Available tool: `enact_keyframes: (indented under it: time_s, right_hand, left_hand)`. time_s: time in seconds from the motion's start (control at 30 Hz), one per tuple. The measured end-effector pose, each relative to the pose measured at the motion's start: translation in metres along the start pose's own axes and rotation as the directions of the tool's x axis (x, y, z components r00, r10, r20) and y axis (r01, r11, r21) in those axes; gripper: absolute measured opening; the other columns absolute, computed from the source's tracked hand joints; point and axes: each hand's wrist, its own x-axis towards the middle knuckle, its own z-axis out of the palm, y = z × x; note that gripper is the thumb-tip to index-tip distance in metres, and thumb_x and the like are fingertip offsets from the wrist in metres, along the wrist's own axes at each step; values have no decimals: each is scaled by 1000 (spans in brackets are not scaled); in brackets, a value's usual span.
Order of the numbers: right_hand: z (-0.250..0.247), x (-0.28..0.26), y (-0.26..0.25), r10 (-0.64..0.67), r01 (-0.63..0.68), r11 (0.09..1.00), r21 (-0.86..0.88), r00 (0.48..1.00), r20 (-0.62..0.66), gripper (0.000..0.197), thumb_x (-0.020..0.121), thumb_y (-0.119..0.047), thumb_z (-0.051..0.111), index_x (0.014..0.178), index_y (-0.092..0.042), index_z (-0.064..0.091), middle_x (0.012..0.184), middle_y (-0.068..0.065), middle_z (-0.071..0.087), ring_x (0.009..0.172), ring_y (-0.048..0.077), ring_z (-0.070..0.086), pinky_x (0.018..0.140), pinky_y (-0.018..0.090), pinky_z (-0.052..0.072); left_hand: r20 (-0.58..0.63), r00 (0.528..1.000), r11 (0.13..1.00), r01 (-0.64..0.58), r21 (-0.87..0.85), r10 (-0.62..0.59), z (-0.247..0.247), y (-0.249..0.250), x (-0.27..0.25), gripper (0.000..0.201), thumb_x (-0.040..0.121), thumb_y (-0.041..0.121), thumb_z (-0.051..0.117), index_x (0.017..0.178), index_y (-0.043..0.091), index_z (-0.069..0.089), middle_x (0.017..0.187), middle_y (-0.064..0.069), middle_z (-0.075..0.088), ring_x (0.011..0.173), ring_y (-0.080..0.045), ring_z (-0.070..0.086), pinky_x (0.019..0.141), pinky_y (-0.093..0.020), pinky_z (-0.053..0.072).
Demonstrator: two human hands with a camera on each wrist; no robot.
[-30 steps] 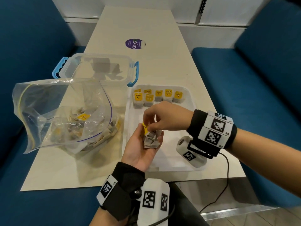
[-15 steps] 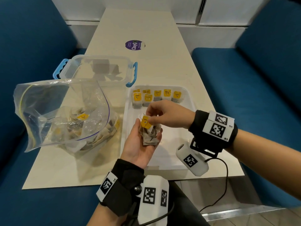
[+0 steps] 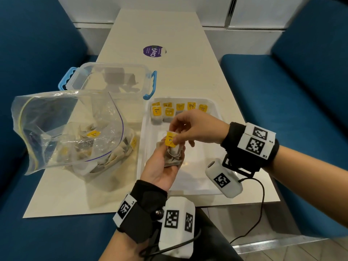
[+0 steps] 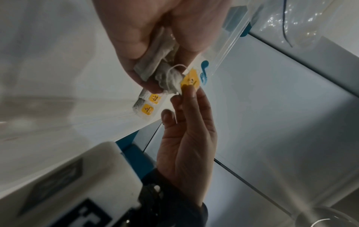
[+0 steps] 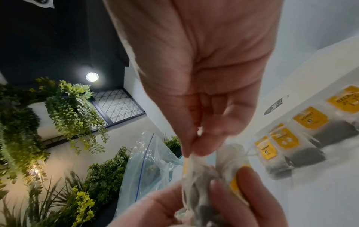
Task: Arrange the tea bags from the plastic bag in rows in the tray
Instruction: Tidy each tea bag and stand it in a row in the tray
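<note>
My left hand (image 3: 165,162) is palm up over the white tray (image 3: 199,178), its fingers curled round a small bunch of tea bags (image 3: 172,160). My right hand (image 3: 185,129) pinches the top tea bag (image 3: 170,141) by its yellow-tagged end, just above the bunch. The left wrist view shows that tea bag (image 4: 189,79) between my right fingertips and the bunch (image 4: 155,61) in my left fingers. Several tea bags (image 3: 178,110) with yellow tags lie in rows at the tray's far end. The clear plastic bag (image 3: 71,129) with more tea bags stands left of the tray.
A clear plastic box with blue handles (image 3: 111,80) stands behind the plastic bag. A purple round sticker (image 3: 154,51) is on the far table (image 3: 169,31). Blue bench seats (image 3: 282,95) flank the table on both sides.
My right hand has lifted the top tea bag a little up off the bunch in my left palm. Both hands have risen slightly over the tray.
</note>
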Motion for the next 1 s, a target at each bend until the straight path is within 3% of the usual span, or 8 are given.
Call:
enact_keyframes:
  time_s: [0.17,0.33,0.43,0.57,0.67,0.77,0.9,1.0]
  right_hand:
    - [-2,-4,-5,-22,22,1000,-7,1000,16,7,86,-5,61,88,-9,55,74,4,61,55,15,57,40,20,45]
    - [-6,-9,-10,-42,42,999,-28,999,-1,8,89,-7,58,95,-12,57,80,-2,61,45,6,53,39,16,43]
    - [-15,-8,-14,-46,39,996,-77,996,-81,8,87,-9,60,94,-14,60,79,-9,60,49,8,53,39,15,43]
    - [-33,3,-15,-51,-9,965,-260,973,-225,12,88,-10,58,98,-8,65,75,-1,61,48,9,53,40,8,40]
    - [-40,13,-15,37,-54,989,-139,992,-122,12,89,-11,58,100,-8,62,72,3,64,38,5,50,40,18,44]
    - [-44,26,-12,29,-77,969,-235,979,-202,12,90,-11,56,101,-10,62,83,6,66,37,4,52,41,19,48]
    - [-42,39,-7,52,-100,969,-224,976,-213,13,89,-14,59,100,-9,63,84,3,65,46,7,55,39,17,47]
    - [-41,49,2,24,-117,934,-339,964,-266,16,89,-14,58,103,-9,64,95,0,60,59,6,50,43,18,46]
  left_hand:
    - [-4,1000,1000,-4,-31,3,-3,0,1,44,90,23,56,128,2,51,104,-17,62,79,-19,61,61,-21,56]
    - [-7,1000,998,3,-70,-4,-5,2,-1,32,93,20,50,123,7,52,97,-16,61,79,-20,59,51,-19,53]
    - [-31,999,996,25,-90,-28,-7,3,0,21,95,14,51,113,6,56,96,-16,61,80,-21,59,53,-21,55]
    - [-32,999,996,15,-90,-18,-9,5,-3,10,93,10,52,86,11,58,92,-15,64,78,-23,59,59,-22,55]
    - [-44,999,997,12,-79,-15,-11,6,-4,11,94,11,51,86,11,59,92,-15,64,78,-23,58,58,-22,54]
    - [-51,999,997,14,-76,-18,-13,8,-5,12,95,12,50,87,12,58,93,-15,64,78,-23,59,56,-21,54]
    - [-57,998,997,19,-81,-24,-15,9,-7,12,96,13,50,88,12,59,91,-16,65,77,-23,59,55,-22,54]
    - [-61,998,996,23,-85,-28,-17,10,-7,13,96,15,50,88,12,60,88,-15,65,76,-23,59,54,-21,54]
